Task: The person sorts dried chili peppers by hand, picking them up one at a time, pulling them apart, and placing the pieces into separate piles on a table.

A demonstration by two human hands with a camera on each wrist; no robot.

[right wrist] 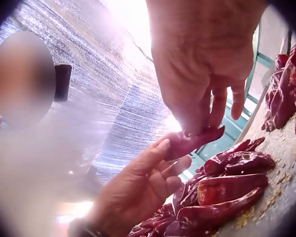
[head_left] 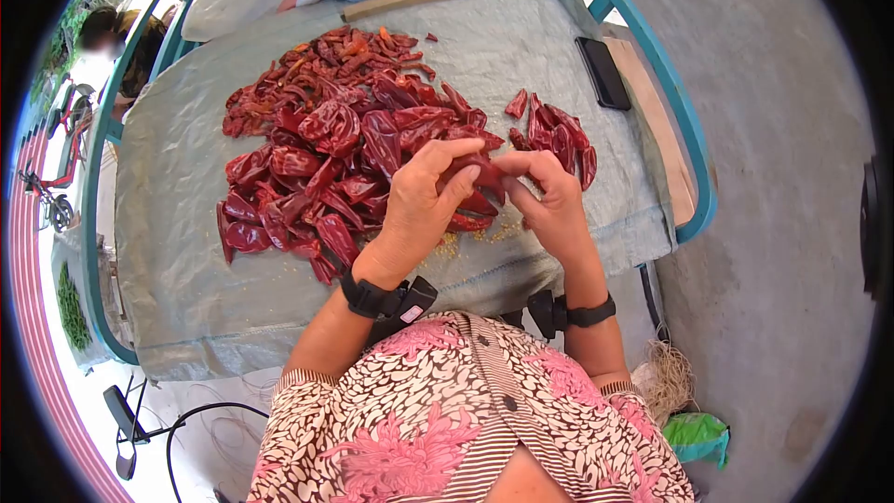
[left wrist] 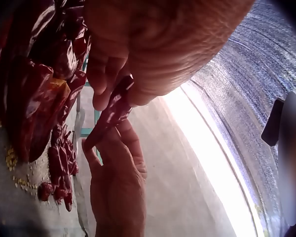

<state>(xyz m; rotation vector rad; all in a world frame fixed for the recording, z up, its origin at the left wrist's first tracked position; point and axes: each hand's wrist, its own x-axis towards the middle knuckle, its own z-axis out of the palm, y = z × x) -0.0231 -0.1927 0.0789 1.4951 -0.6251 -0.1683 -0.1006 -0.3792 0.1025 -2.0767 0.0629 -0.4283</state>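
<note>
My left hand [head_left: 419, 210] and right hand [head_left: 556, 205] both pinch one chili [head_left: 484, 174]; it looks brittle, so a hard pull may snap it and drop a piece.

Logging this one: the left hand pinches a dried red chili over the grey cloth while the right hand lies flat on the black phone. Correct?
Not quite. The right hand is not on the black phone, which lies apart at the table's edge. It pinches the same dried red chili together with the left hand, over the grey cloth. The head view shows this.
</note>
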